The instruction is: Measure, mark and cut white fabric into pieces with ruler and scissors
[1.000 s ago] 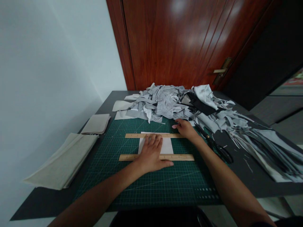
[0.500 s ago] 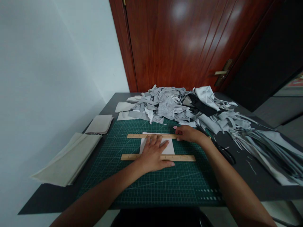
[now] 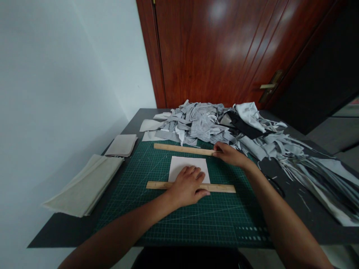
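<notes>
So there were two wooden rulers in play. The far ruler [image 3: 182, 149] had its right end pinched between the thumb and fingers of the right hand [image 3: 230, 154], closed down on it with barely any gap. The rest of it stuck out to the left of those fingers, a bit slanted, just past the top edge of one white square [image 3: 188, 162] and not overlapping it. Couldn't tell if it was touching the cutting mat [image 3: 182, 228] or slightly raised.

The near ruler [image 3: 218, 188] ran across the square's bottom edge, under the left hand [image 3: 187, 187]. That hand was laid flat, fingers loosely spread and not gripping anything: fingertips on the white square past the ruler, thumb out on the near side. One layer or several in that square? No idea.

Other counts: one green mat on one dark table [image 3: 303, 220], two folded cloth stacks [image 3: 84, 185] off to the left, and one big heap of grey scraps [image 3: 202, 123] at the back, way too tangled to count.
</notes>
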Demonstrator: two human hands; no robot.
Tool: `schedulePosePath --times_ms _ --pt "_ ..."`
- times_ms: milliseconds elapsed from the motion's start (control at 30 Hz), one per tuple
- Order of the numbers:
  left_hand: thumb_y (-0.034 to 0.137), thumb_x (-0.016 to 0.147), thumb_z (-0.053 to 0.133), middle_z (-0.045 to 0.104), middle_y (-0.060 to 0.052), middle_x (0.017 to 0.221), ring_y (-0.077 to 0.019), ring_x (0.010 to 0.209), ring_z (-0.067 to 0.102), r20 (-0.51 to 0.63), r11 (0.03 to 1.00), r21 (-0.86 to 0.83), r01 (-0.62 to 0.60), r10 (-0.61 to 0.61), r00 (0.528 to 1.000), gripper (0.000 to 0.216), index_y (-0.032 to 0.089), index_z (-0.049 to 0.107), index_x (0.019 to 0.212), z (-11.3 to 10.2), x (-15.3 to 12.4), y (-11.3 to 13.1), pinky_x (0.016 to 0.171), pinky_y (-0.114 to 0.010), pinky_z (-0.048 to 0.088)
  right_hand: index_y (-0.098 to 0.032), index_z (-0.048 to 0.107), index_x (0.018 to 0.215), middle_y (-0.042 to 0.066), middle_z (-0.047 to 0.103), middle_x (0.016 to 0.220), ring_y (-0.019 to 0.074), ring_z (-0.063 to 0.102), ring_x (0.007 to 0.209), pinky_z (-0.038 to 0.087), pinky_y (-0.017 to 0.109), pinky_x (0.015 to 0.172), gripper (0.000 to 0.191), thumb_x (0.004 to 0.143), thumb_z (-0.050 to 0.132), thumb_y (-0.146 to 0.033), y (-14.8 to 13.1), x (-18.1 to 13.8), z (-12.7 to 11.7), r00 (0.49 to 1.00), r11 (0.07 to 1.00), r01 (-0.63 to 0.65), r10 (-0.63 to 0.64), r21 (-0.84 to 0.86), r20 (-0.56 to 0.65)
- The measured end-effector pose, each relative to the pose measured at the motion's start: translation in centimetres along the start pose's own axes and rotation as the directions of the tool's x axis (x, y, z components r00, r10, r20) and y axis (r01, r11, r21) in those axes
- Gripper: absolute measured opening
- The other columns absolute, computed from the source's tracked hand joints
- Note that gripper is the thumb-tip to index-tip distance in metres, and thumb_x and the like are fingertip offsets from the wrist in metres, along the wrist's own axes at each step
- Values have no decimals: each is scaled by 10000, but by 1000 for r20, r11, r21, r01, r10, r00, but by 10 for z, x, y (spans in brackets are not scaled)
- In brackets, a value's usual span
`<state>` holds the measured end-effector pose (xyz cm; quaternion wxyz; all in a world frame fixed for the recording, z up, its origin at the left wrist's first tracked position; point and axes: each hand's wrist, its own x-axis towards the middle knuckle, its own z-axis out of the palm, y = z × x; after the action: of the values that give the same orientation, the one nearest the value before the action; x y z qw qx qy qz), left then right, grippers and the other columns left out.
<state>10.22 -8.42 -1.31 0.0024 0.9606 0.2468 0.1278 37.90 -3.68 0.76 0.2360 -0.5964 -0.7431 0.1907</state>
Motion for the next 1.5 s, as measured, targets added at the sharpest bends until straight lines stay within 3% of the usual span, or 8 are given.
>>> schedulePosePath --times_ms 233,433,700,867,967,1133,1333,1500 --pt "505 964 654 672 -64 1062 -258 1055 601 1 997 -28 -69 69 998 340 166 674 963 4 2 7 910 -405 472 -155 573 1115 84 691 889 227 632 781 468 314 705 241 951 440 -270 20 6 3 922 969 -247 224 -33 -315" --pt "473 959 670 665 -76 1056 -259 1067 602 -35 998 -33 -50 49 998 322 155 624 951 11 1 12 898 -394 482 -98 567 1275 208 694 1096 317 653 997 475 401 843 345 973 446 -211 26 3 7 844 886 -430 327 -173 -425" --pt "204 1031 533 692 -45 927 -235 929 655 18 998 24 -62 62 998 126 188 577 1149 1 -2 11 806 -383 491 -72 589 1319 289 648 1237 420 617 1151 466 506 921 393 1000 494 -281 4 -3 6 841 787 -480 285 -388 -460" --pt "194 1039 485 708 -41 938 -233 921 646 -98 995 55 79 -73 992 230 218 590 1241 -19 3 -11 784 -374 488 -140 678 1119 116 729 980 241 675 891 474 312 798 255 989 536 -307 -20 -4 3 992 969 -114 99 -218 -78" --pt "172 1026 468 704 -44 980 -248 974 612 -211 979 43 200 -186 959 216 223 649 1132 -29 6 -39 843 -393 477 -182 685 1009 74 711 972 229 652 894 455 297 766 296 913 655 -459 -41 -11 14 985 991 17 6 -133 175" --pt "114 996 400 673 -74 968 -253 970 580 -314 928 -75 365 -369 875 288 195 675 1030 -33 6 -94 872 -382 476 -163 636 1130 122 675 1074 268 636 949 425 306 744 543 770 797 -536 -70 -18 32 952 957 -117 184 -265 244" --pt "166 1019 399 677 -81 968 -259 994 585 -232 895 -28 445 -439 868 296 198 692 1049 -23 6 -121 872 -371 466 -232 681 1232 109 609 1276 285 581 1193 416 384 1015 427 813 764 -233 -77 -18 28 938 982 -34 96 -187 334" --pt "203 1029 410 685 -113 1053 -283 1059 587 -110 881 54 470 -463 880 307 187 697 1137 -16 6 -122 914 -406 461 -308 684 1325 89 480 1565 322 365 1488 198 547 1214 534 839 668 -87 -76 -21 22 923 975 116 -35 -191 383"
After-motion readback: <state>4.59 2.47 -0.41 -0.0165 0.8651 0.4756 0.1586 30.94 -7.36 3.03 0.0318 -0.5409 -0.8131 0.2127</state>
